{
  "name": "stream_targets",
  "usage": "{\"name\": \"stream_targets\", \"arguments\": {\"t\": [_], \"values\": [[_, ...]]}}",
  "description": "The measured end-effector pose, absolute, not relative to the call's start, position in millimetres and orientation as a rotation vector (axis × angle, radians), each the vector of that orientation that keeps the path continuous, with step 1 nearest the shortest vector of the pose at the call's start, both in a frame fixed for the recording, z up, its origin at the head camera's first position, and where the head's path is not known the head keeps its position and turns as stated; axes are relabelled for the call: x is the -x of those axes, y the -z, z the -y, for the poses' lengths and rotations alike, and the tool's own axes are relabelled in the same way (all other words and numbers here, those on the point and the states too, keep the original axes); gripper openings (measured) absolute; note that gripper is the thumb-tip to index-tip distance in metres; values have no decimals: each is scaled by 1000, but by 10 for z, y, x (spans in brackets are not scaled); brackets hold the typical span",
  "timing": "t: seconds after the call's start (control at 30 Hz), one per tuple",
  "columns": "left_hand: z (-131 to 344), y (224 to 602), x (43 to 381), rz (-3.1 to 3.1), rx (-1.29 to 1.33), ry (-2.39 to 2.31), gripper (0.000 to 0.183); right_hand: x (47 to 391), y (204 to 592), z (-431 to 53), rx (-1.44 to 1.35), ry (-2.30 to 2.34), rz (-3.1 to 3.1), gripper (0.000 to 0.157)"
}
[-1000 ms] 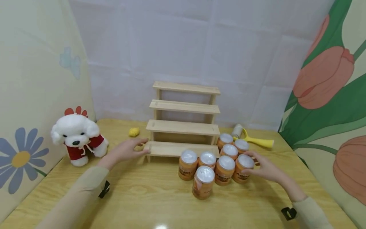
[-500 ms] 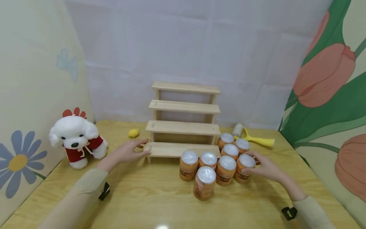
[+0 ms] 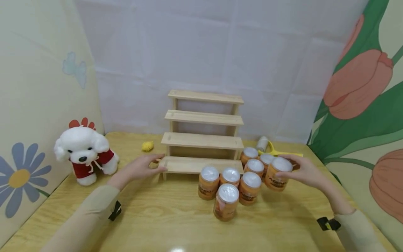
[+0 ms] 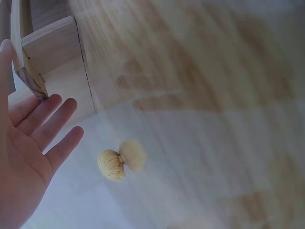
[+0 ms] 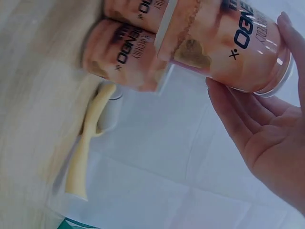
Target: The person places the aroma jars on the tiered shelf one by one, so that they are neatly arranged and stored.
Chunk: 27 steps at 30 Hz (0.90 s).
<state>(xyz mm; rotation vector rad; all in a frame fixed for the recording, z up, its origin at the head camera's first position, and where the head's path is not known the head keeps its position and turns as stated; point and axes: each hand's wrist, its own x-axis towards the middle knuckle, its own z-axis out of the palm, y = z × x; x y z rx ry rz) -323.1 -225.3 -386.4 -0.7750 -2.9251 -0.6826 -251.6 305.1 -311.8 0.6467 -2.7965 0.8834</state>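
In the head view my right hand [image 3: 303,171] grips an orange-labelled can [image 3: 277,180] with a silvery lid, thumb on its near side and fingers behind. The right wrist view shows this can [image 5: 224,43] raised beside other cans [image 5: 126,55], the fingers along its lower part. Several like cans [image 3: 227,206] stand upright in a cluster on the table. My left hand [image 3: 138,169] is at the left end of the lowest step of a four-step wooden shelf [image 3: 201,140]. In the left wrist view, its fairly straight fingers reach the shelf's corner [image 4: 35,86].
A white plush dog [image 3: 83,154] in a red top sits at the left of the wooden table [image 3: 151,224]. A small yellow yarn bundle [image 3: 147,146] lies behind my left hand. Back right are a yellow-handled tool [image 3: 274,152] and a pale cylinder [image 3: 262,143]. White cloth hangs behind.
My right hand has lifted its can from the cluster and moved it up and slightly right. The left hand stays at the shelf's end.
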Motion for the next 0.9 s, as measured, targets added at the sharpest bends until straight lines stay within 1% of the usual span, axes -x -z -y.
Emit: {"name": "stream_targets", "arguments": {"t": [0.13,0.27,0.53,0.67,0.9], "values": [[2232,3843,3226,2936,758,703,77,2576,2991,-3032,-630,-825,2746,58],[2235,3847,3223,2952,756,730,78,2648,2880,-2970,-598,-866,2712,55],[2260,3876,3234,2913,780,681,69,2861,2669,-2793,-458,-1017,2719,63],[2262,3887,3223,2908,774,602,69,3000,2602,-2692,-425,-1060,2713,67],[2249,3834,3219,2895,758,489,67,3207,2486,-2502,-425,-1117,2627,67]]}}
